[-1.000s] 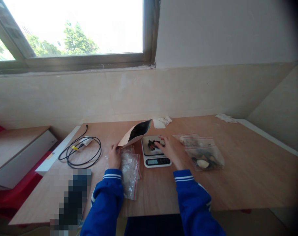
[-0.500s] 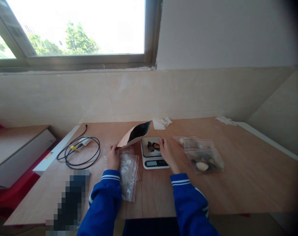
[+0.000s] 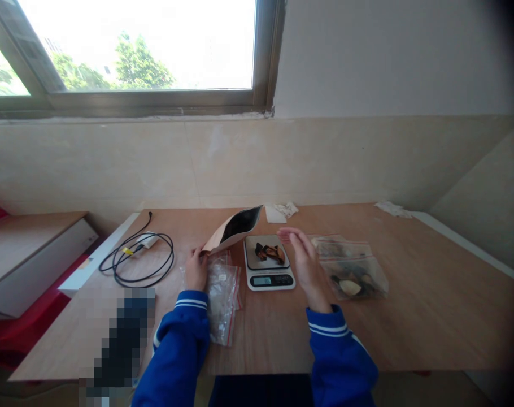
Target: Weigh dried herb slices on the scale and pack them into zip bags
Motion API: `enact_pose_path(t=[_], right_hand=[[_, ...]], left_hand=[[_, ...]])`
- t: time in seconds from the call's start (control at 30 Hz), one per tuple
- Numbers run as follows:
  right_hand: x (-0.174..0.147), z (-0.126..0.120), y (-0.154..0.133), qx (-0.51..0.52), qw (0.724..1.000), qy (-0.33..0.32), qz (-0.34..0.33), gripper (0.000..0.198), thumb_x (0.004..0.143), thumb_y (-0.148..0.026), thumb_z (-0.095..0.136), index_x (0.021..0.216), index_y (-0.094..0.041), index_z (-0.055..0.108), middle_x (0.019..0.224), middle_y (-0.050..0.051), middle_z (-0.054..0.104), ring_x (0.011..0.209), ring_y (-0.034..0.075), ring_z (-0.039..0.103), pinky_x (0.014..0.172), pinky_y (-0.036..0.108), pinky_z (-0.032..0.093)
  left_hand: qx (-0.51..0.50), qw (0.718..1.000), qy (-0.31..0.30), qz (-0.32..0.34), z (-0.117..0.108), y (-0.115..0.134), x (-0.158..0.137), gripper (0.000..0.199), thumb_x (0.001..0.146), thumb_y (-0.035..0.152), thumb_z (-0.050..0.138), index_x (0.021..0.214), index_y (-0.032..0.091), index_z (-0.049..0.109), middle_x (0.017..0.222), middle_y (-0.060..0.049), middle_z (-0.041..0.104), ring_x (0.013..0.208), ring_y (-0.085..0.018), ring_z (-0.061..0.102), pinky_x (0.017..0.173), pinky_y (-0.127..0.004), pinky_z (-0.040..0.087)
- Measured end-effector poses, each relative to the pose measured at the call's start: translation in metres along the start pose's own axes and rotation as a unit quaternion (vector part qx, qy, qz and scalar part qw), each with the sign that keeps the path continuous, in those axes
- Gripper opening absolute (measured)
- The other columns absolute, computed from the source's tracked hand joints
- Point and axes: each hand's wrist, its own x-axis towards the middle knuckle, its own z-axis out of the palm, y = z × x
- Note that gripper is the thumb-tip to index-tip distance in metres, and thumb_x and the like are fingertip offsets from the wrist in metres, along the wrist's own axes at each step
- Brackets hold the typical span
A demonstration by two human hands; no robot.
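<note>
My left hand (image 3: pixel 196 269) is closed on the lower corner of a brown paper pouch (image 3: pixel 217 237), whose dark mouth gapes toward the upper right. Beside that hand, several clear zip bags (image 3: pixel 221 302) with red seal strips lie on the table. A white kitchen scale (image 3: pixel 270 281) with a small display stands in the middle, bearing dark brown dried pieces (image 3: pixel 270 253) on its pan. Just right of the scale, my right hand (image 3: pixel 304 260) hovers with fingers stretched out, holding nothing. Behind it lies a zip bag of dried slices (image 3: pixel 354 280), one of them pale.
A coiled black cable (image 3: pixel 171 265) with a white adapter (image 3: pixel 149 240) lies at the left, above a pixelated dark object (image 3: pixel 123 345). White tissue (image 3: pixel 286 210) sits at the back edge, with another crumpled tissue (image 3: pixel 393 209) farther right.
My right hand has let go of the dried pieces on the scale and moved right, its fingers now extended. My left hand and the pouch stay nearly still.
</note>
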Motion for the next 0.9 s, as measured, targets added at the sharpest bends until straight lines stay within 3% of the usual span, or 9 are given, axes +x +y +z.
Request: enact_pose_path(t=[0.1, 0.2, 0.33, 0.43, 0.5, 0.57, 0.77, 0.83, 0.9], right_hand=[[-0.001, 0.008, -0.033, -0.024, 0.993, -0.109, -0.046, 0.028, 0.093, -0.033, 0.040, 0.097, -0.021, 0.064, 0.101, 0.005, 0.066, 0.098, 0.018, 0.060, 0.088, 0.032, 0.046], [-0.002, 0.021, -0.047, -0.109, 0.969, -0.187, -0.122, 0.026, 0.092, -0.026, 0.040, 0.100, -0.022, 0.065, 0.101, 0.005, 0.065, 0.099, 0.018, 0.058, 0.088, 0.033, 0.045], [-0.005, 0.038, -0.051, -0.226, 0.933, -0.201, -0.196, 0.026, 0.092, -0.018, 0.039, 0.100, -0.019, 0.064, 0.097, 0.008, 0.063, 0.099, 0.021, 0.055, 0.089, 0.037, 0.043], [-0.009, 0.044, -0.057, -0.262, 0.925, -0.174, -0.213, 0.026, 0.092, -0.017, 0.037, 0.100, -0.018, 0.062, 0.098, 0.009, 0.062, 0.098, 0.021, 0.054, 0.089, 0.036, 0.043], [-0.009, 0.046, -0.061, -0.283, 0.920, -0.167, -0.214, 0.026, 0.093, -0.018, 0.036, 0.100, -0.017, 0.061, 0.100, 0.009, 0.061, 0.099, 0.021, 0.053, 0.090, 0.035, 0.042], [-0.009, 0.047, -0.060, -0.320, 0.904, -0.201, -0.200, 0.026, 0.092, -0.017, 0.037, 0.098, -0.016, 0.062, 0.098, 0.009, 0.063, 0.099, 0.021, 0.055, 0.089, 0.035, 0.042], [-0.014, 0.050, -0.036, -0.399, 0.845, -0.355, -0.035, 0.027, 0.089, -0.017, 0.041, 0.095, -0.014, 0.066, 0.099, 0.015, 0.069, 0.094, 0.025, 0.064, 0.081, 0.033, 0.046], [-0.017, 0.055, -0.024, -0.382, 0.851, -0.359, -0.024, 0.028, 0.086, -0.015, 0.044, 0.105, -0.014, 0.065, 0.111, 0.015, 0.066, 0.102, 0.025, 0.062, 0.088, 0.034, 0.046], [-0.018, 0.065, -0.011, -0.336, 0.881, -0.328, -0.060, 0.034, 0.083, -0.014, 0.048, 0.115, -0.015, 0.061, 0.120, 0.013, 0.063, 0.111, 0.024, 0.058, 0.097, 0.036, 0.042]], left_hand=[[-0.004, 1.000, 0.000, 0.001, 0.000, 0.000, 0.000, 0.036, 0.080, 0.015, 0.049, 0.113, 0.019, 0.061, 0.103, -0.009, 0.058, 0.095, -0.022, 0.060, 0.090, -0.039, 0.048], [-0.010, 1.000, -0.001, 0.004, -0.001, 0.001, 0.000, 0.037, 0.079, 0.014, 0.048, 0.114, 0.019, 0.061, 0.103, -0.009, 0.058, 0.094, -0.022, 0.061, 0.090, -0.039, 0.048], [-0.016, 1.000, -0.002, 0.012, -0.002, 0.002, 0.000, 0.038, 0.079, 0.014, 0.048, 0.115, 0.018, 0.061, 0.103, -0.009, 0.058, 0.095, -0.022, 0.059, 0.091, -0.039, 0.047], [-0.023, 1.000, -0.006, 0.019, -0.003, 0.003, -0.001, 0.040, 0.078, 0.013, 0.048, 0.115, 0.019, 0.061, 0.104, -0.009, 0.058, 0.098, -0.022, 0.058, 0.093, -0.039, 0.046], [-0.029, 0.999, -0.008, 0.026, -0.004, 0.004, -0.001, 0.041, 0.077, 0.013, 0.048, 0.115, 0.019, 0.062, 0.105, -0.009, 0.058, 0.100, -0.022, 0.057, 0.094, -0.038, 0.045], [-0.034, 0.999, -0.006, 0.030, -0.005, 0.004, -0.002, 0.040, 0.078, 0.014, 0.048, 0.115, 0.019, 0.062, 0.106, -0.009, 0.057, 0.101, -0.022, 0.057, 0.094, -0.038, 0.045], [-0.044, 0.998, -0.008, 0.036, -0.003, 0.001, -0.001, 0.040, 0.078, 0.012, 0.046, 0.115, 0.021, 0.062, 0.100, -0.007, 0.058, 0.097, -0.020, 0.058, 0.093, -0.037, 0.045], [-0.046, 0.998, -0.009, 0.039, -0.002, 0.000, -0.001, 0.039, 0.080, 0.012, 0.046, 0.114, 0.021, 0.062, 0.101, -0.007, 0.058, 0.098, -0.019, 0.058, 0.094, -0.037, 0.045], [-0.047, 0.998, -0.009, 0.037, -0.002, -0.001, -0.001, 0.037, 0.081, 0.013, 0.045, 0.114, 0.021, 0.062, 0.102, -0.007, 0.057, 0.098, -0.019, 0.058, 0.094, -0.036, 0.045]])
